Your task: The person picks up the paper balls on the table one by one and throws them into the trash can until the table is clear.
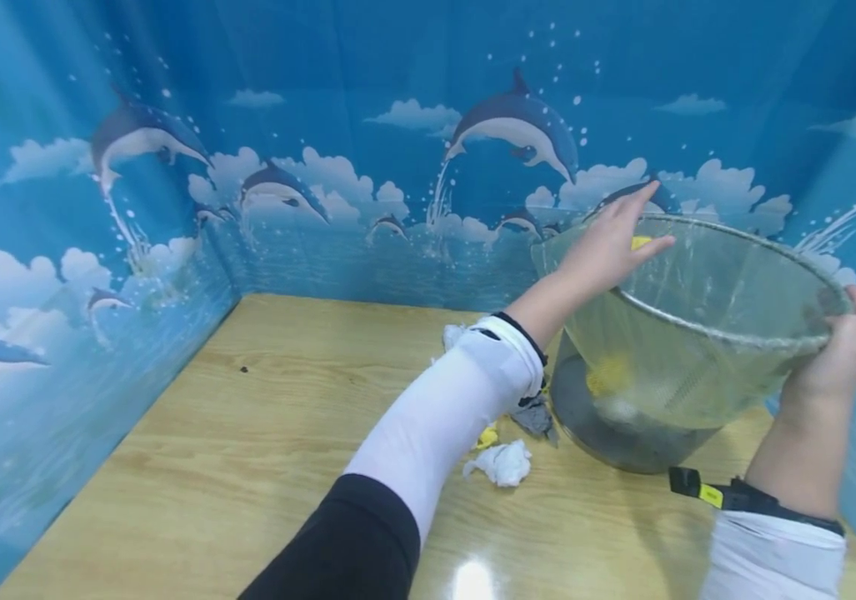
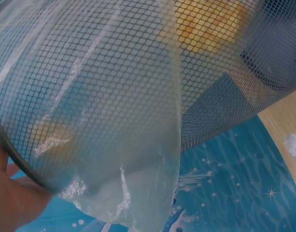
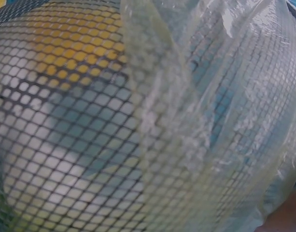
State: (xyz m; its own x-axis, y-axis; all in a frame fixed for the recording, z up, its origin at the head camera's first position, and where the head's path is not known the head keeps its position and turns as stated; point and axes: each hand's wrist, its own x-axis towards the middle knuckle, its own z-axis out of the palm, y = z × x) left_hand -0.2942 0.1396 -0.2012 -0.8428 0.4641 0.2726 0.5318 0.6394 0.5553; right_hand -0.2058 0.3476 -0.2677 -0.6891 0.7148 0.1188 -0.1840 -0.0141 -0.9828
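Observation:
A mesh trash bin (image 1: pixel 641 450) with a dark base tilts over the right side of the table. A pale yellowish translucent bag (image 1: pixel 668 375) lines it and folds over its rim. My left hand (image 1: pixel 608 237) is at the rim's left side, fingers straight and thumb spread apart. At the right side my right hand (image 1: pixel 836 358) grips the rim, its thumb on top. Through the mesh, a yellow crumpled piece (image 2: pixel 210 24) shows in the left wrist view. The right wrist view shows mesh and bag (image 3: pixel 205 111) close up, with only an edge of that hand.
On the wooden table (image 1: pixel 285 433), a crumpled white piece (image 1: pixel 504 463), a yellow scrap (image 1: pixel 487 437) and a grey crumpled piece (image 1: pixel 536 417) lie left of the bin. A small dark speck (image 1: pixel 243 369) is farther left. Blue dolphin-print curtains (image 1: pixel 367 108) enclose the table's back and sides.

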